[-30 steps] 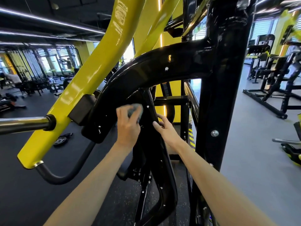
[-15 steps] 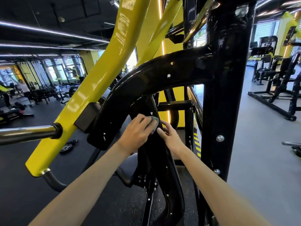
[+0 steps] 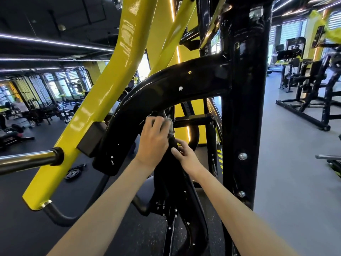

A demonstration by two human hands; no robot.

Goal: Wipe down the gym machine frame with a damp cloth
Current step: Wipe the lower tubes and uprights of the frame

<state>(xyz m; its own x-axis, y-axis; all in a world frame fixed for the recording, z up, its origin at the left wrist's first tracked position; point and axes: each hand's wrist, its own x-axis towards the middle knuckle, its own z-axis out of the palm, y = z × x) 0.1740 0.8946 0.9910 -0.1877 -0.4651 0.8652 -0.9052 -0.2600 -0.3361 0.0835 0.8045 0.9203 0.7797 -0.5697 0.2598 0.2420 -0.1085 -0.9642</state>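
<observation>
The machine's black upright (image 3: 245,108) fills the right centre of my view. A thick curved beam (image 3: 166,89) sweeps off it to the left and then down. Behind that beam the yellow lever arm (image 3: 103,89) runs diagonally, with a chrome bar (image 3: 24,161) sticking out at the lower left. Under the curve a narrower black inner bar (image 3: 173,182) drops towards the floor. My left hand (image 3: 153,141) is at the top of that inner bar, just below the curved beam. Its fingers are curled over the grey cloth (image 3: 170,126) and press it to the metal. Only the cloth's edge shows past my fingertips. My right hand (image 3: 186,156) sits close beneath the left, with thumb and curled fingers clasping the inner bar. A bolt (image 3: 242,156) shines on the upright.
</observation>
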